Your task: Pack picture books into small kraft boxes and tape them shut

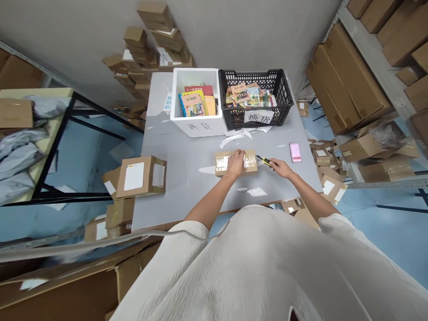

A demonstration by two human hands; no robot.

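Head view: left hand (236, 163) rests open on oblong brown cardboard box (250, 162), likely steadying it; right hand (280, 168) grips slim yellow-black utility knife (264, 160).

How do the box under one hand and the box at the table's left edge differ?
The middle box lies under the left hand; no hand touches the left box. The left box looks bigger than the middle box. Shiny tape glints on the middle box; the left box shows a big white label. Both are brown cardboard.
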